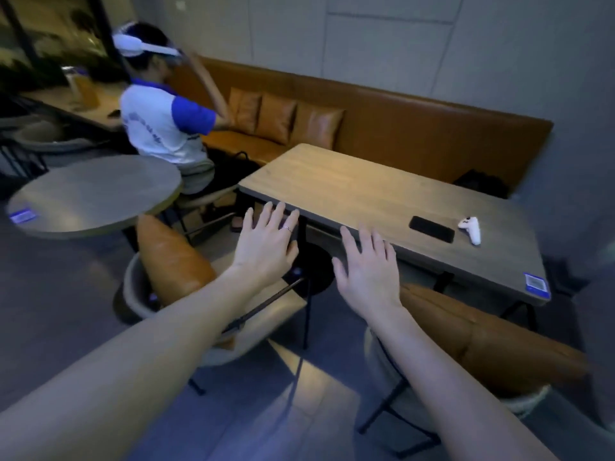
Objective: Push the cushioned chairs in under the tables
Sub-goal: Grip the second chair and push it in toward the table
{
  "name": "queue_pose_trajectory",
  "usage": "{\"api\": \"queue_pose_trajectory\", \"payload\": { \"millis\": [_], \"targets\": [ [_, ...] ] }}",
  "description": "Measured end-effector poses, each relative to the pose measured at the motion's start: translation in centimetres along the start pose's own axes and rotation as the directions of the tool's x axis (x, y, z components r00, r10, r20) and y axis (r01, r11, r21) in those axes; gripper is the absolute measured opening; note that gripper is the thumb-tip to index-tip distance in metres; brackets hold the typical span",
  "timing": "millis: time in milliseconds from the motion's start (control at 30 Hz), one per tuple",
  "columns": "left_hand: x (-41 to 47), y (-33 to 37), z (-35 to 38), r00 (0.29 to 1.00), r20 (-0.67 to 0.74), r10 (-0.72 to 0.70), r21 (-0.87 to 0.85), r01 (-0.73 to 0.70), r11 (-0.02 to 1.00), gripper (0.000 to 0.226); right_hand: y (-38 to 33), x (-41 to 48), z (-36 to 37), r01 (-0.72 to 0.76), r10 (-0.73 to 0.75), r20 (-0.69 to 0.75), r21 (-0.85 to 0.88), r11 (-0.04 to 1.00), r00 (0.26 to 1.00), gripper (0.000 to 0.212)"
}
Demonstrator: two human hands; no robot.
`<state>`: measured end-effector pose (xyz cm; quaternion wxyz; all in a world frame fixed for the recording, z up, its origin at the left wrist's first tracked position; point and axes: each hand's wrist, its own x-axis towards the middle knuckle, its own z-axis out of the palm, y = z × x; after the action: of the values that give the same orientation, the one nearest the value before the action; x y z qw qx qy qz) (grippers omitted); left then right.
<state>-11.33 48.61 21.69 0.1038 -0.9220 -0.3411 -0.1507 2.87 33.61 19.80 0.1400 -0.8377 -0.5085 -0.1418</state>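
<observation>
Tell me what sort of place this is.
Probably a café or lounge: a long orange bench with cushions along the wall, a rectangular table and a round table, and cushioned chairs drawn up to them.

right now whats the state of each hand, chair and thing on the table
left hand: open, fingers spread, holding nothing
right hand: open, fingers spread, holding nothing
left chair: pulled out, orange cushion upright on it
right chair: pulled out, not under the rectangular table
phone: flat, screen dark
white controller: lying on the tabletop
</observation>
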Motion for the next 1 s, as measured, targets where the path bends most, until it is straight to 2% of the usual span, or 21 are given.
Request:
{"api": "queue_pose_trajectory", "payload": {
  "millis": [167,333,467,633,767,867,933,1000],
  "targets": [
    [1.7,-8.6,0.6,0.993,0.004,-0.119,0.029,0.119,0.992,0.061,-7.2,6.4,2.3,0.113,-0.110,-0.029,0.099,0.989,0.993,0.063],
    [2.4,-19.0,3.6,0.947,0.090,-0.307,0.025,0.306,0.952,0.054,-14.1,10.3,8.8,0.080,-0.113,0.140,0.223,0.972,0.984,0.065],
    [2.1,-26.1,6.8,0.885,0.199,-0.420,0.025,0.424,0.905,0.050,-19.0,10.9,14.8,-0.041,-0.053,0.330,0.273,0.961,0.942,0.069],
    [1.4,-34.1,12.2,0.832,0.351,-0.431,0.073,0.434,0.898,0.055,-24.8,9.8,21.2,-0.258,0.069,0.513,0.307,0.916,0.856,0.072],
    [1.7,-40.2,16.6,0.771,0.462,-0.439,0.028,0.482,0.876,0.058,-28.6,8.5,25.3,-0.549,0.275,0.612,0.316,0.774,0.741,0.071],
    [1.4,-44.7,20.0,0.706,0.570,-0.420,0.043,0.484,0.874,0.060,-30.2,7.8,27.3,-0.760,0.442,0.659,0.323,0.564,0.608,0.069],
    [0.8,-47.0,22.4,0.663,0.638,-0.392,0.060,0.465,0.884,0.065,-30.1,7.3,28.0,-0.831,0.541,0.637,0.345,0.436,0.549,0.067],
    [0.3,-48.5,24.4,0.653,0.673,-0.348,0.045,0.433,0.900,0.073,-29.6,6.3,28.4,-0.866,0.625,0.599,0.332,0.374,0.500,0.066]
  ]
}}
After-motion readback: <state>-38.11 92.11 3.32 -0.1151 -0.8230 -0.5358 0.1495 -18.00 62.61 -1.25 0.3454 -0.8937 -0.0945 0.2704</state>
